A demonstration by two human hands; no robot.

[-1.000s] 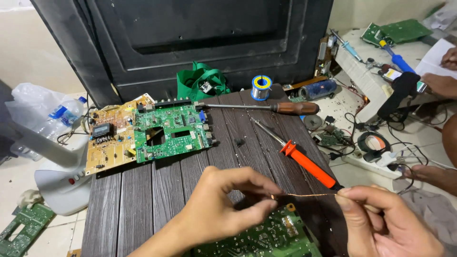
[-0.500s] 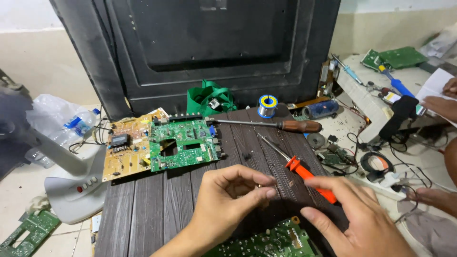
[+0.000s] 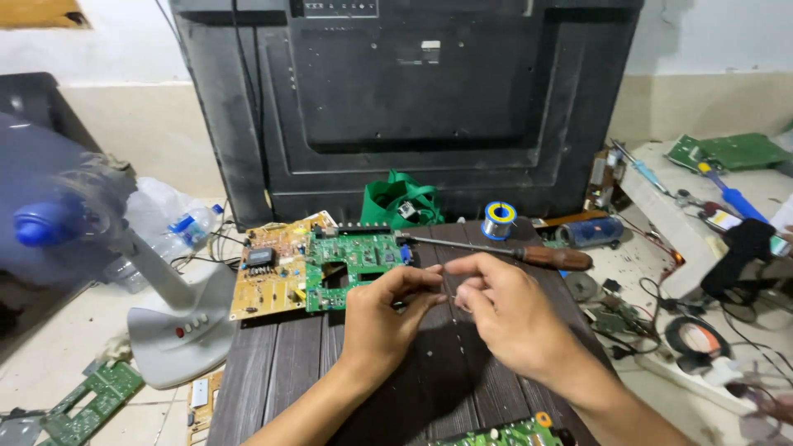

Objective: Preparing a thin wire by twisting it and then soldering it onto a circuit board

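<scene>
Head view — thin wire (image 3: pixel 447 285) pinched between both hands (image 3: pixel 446 310).

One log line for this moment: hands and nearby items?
left hand: pinching thin wire | right hand: pinching same wire | behind: green circuit board, brown-handled screwdriver | surface: dark slatted table

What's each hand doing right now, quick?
Left hand: fingers pinched shut on a thin wire, barely visible.
Right hand: fingertips pinched near the same wire; whether it actually holds it cannot be told.

Dark slatted table (image 3: pixel 281 372) — carries green circuit board (image 3: pixel 355 258), tan board (image 3: pixel 268 277), brown-handled screwdriver (image 3: pixel 555 258), solder spool (image 3: pixel 499 220).
</scene>
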